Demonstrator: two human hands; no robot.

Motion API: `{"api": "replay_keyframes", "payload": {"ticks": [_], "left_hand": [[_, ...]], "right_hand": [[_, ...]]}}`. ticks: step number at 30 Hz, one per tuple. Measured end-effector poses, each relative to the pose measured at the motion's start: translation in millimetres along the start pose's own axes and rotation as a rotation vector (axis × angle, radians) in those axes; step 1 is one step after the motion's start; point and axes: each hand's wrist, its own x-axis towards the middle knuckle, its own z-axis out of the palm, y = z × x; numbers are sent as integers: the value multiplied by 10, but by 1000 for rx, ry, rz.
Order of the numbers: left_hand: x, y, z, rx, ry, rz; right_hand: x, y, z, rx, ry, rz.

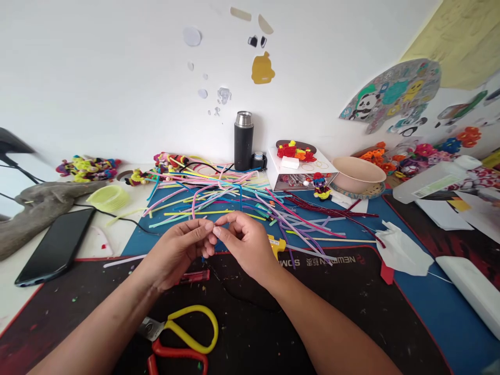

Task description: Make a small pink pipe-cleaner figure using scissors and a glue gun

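Starting at far left with heaped dolls (88,169), apparently finished. Crossing to scissors (180,337) on the near mat (250,338), untouched. Spreading over the far centre, plenty of loose stems (211,179), seemingly unworked. Seeing among them a blue stem (241,198), upright and bent at its top, just beyond the fingers; unable to tell if held. Judging from so little formed there, an early stage, with most left to do. Ending at far right with one more doll (321,187) and flowers (375,156), seemingly complete.

Turning to the left hand (179,247): reaching in from near left, thumb laid along forefinger, other fingers curled beneath. Meeting it, tip to tip, with the right hand (248,242): angled in from near right, back upward, thumb and forefinger brought together. Unable to tell anything gripped in either.
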Motion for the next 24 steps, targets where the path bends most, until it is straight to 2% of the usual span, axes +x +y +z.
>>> {"api": "replay_keyframes", "payload": {"ticks": [14, 24], "left_hand": [[6, -15, -17, 40, 24, -44], [11, -44, 3, 30, 37, -49]], "right_hand": [[-25, -15, 0, -69, 21, -101], [-55, -7, 4, -74, 8, -88]]}}
